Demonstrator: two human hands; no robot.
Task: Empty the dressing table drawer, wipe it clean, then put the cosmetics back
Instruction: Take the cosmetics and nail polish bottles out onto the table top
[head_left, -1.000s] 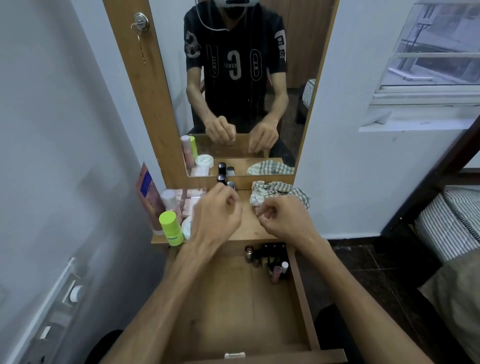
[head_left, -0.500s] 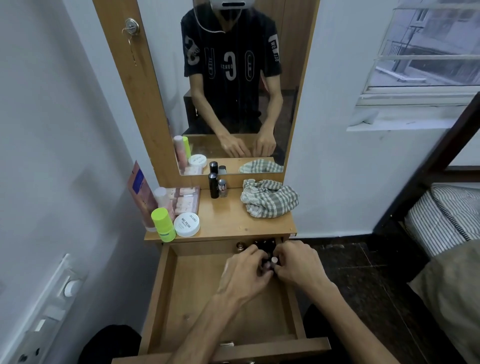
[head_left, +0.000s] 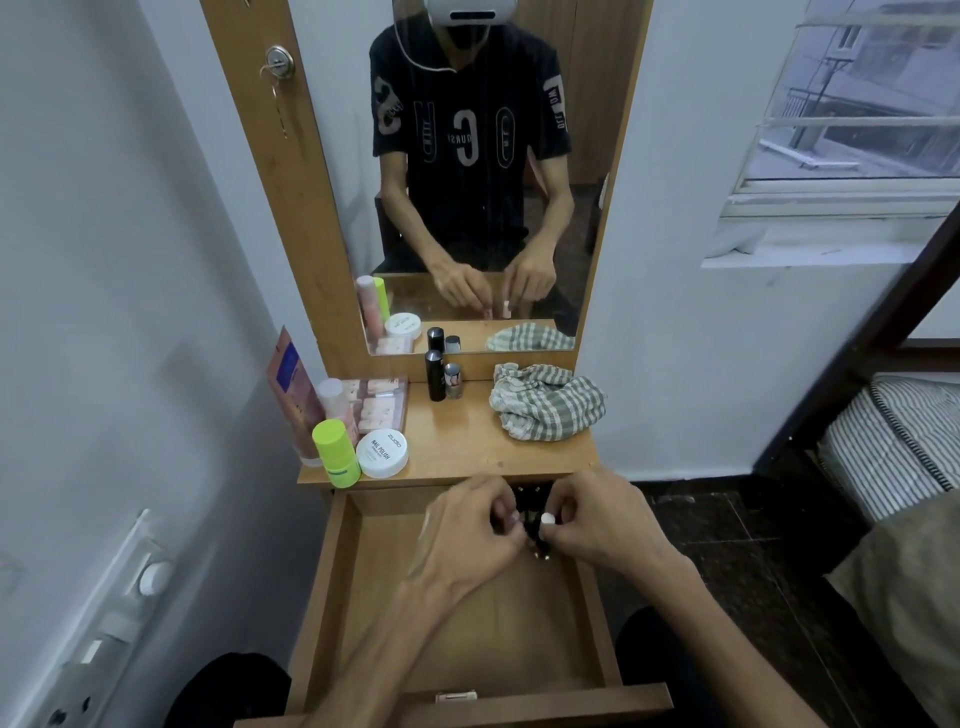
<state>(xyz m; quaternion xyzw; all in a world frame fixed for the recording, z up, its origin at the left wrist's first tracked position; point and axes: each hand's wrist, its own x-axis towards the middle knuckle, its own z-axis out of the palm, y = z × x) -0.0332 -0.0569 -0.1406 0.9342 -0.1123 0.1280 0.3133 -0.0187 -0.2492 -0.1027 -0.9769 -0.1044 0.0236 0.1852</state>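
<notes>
Nearest to us, the open wooden drawer (head_left: 363, 597) of the dressing table is standing pulled out toward our knees, its light-brown floor mostly bare. We are reaching both hands into its far right corner, where a cluster of small dark cosmetic bottles (head_left: 535, 540) is sitting against the back wall. Our left hand (head_left: 467, 535) is curling its fingers in narrowly around something small and pale at the fingertips, though we cannot tell exactly what it is. Our right hand (head_left: 597, 519) is pinching a small white-capped bottle (head_left: 547, 518) between thumb and fingers, just beside the dark ones. The two hands are almost touching over that corner.

Beyond the drawer, on the wooden tabletop (head_left: 467, 447), we are seeing a lime-green cylindrical container (head_left: 335, 452) at the front left edge, with a round white flat jar (head_left: 383, 453) labelled as nail polish just beside it. Behind these are standing a pale pink bottle (head_left: 337, 405) and an orange-pink tube (head_left: 293, 389) leaning at the wall, with a flat pack of pink press-on items (head_left: 382, 402) lying next to them. Further back, a tall black bottle (head_left: 435, 375) and a shorter silver-capped bottle (head_left: 453, 381) are standing together near the mirror. A crumpled green-and-white checked cloth (head_left: 545, 408) is lying on the right side of the top.

Farthest off, the tall wood-framed mirror (head_left: 493, 156) is showing our own arms and hands at the drawer.
</notes>
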